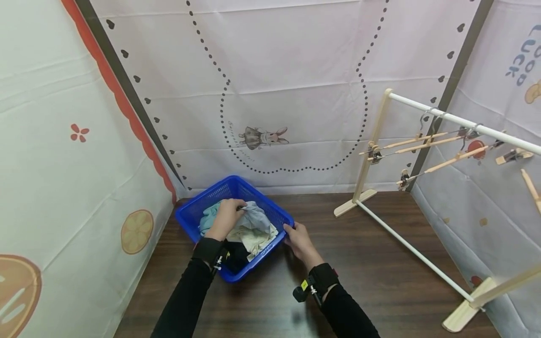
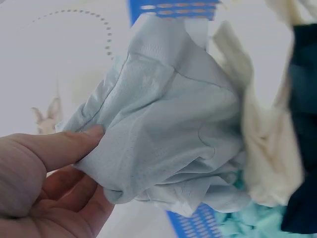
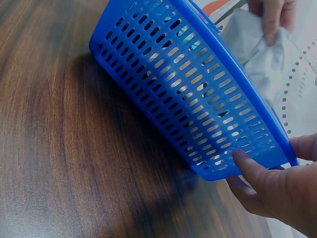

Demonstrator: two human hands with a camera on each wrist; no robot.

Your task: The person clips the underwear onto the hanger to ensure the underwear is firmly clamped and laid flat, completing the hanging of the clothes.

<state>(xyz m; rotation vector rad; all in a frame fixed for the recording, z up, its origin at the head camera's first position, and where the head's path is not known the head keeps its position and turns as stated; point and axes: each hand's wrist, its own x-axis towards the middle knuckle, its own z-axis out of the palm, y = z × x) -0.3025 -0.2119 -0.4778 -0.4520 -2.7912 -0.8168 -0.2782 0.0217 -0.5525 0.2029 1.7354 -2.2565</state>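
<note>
A blue perforated plastic basket (image 1: 263, 201) holds several crumpled cloth items. My left hand (image 1: 228, 218) is over it, pinching a pale grey-blue garment (image 2: 163, 109) between thumb and fingers; part of the garment is lifted, and its exact kind cannot be told. Beside it lie a cream cloth (image 2: 270, 148), a dark cloth (image 2: 304, 114) and a turquoise cloth (image 2: 257, 222). My right hand (image 1: 301, 241) grips the basket's right corner, its thumb over the rim and its fingers against the outer wall, as the right wrist view shows.
On the right of the brown wooden table (image 1: 338, 263) stands a rack with a white top bar (image 1: 456, 121). Several wooden clip hangers (image 1: 427, 144) hang from it. Printed cloth walls (image 1: 296, 56) enclose the back and sides; the basket is close to the back wall.
</note>
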